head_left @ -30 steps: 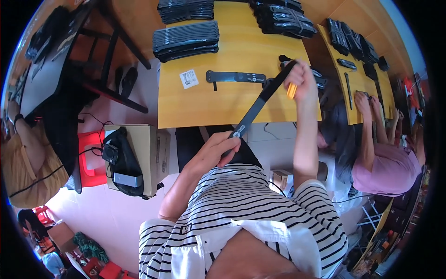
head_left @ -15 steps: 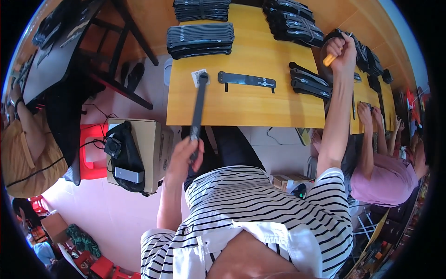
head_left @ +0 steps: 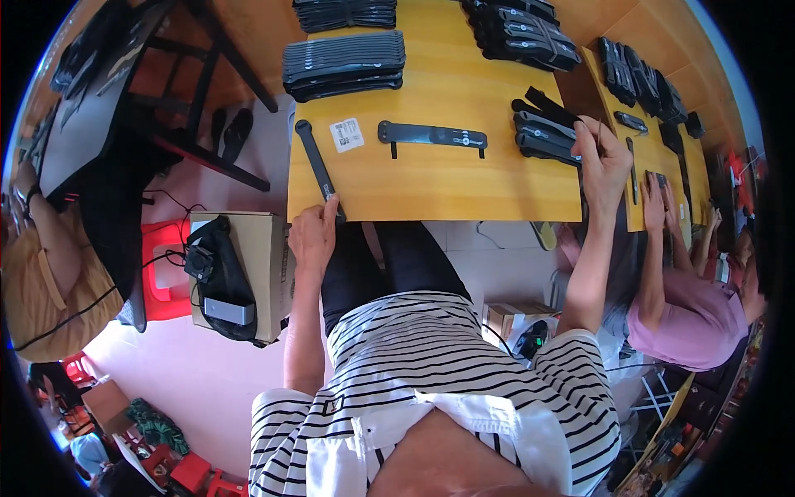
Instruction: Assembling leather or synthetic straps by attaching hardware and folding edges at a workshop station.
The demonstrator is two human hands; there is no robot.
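At the table's near left corner, my left hand (head_left: 313, 238) is closed on the near end of a flat black strap (head_left: 312, 153), which slants away along the left edge with its rounded end far. My right hand (head_left: 603, 161) is by the right edge, fingers pinched on the end of another black strap (head_left: 553, 106) that angles up over a small pile of straps (head_left: 542, 137). A single strap (head_left: 435, 135) with white print lies crosswise in the middle, two short black marks just below it. Beside it is a white printed label (head_left: 346, 134).
Stacked dark straps (head_left: 344, 65) stand at the far left of the yellow table (head_left: 464, 190), with banded bundles (head_left: 530, 37) far right. Co-workers sit on both sides; one in pink (head_left: 683, 319) works at the adjoining table. A cardboard box (head_left: 269, 273) stands left of my legs.
My left hand has moved forward and left, bringing its strap to the table's left edge. My right hand has come back toward me to the right pile; the orange-handled tool it held is out of sight.
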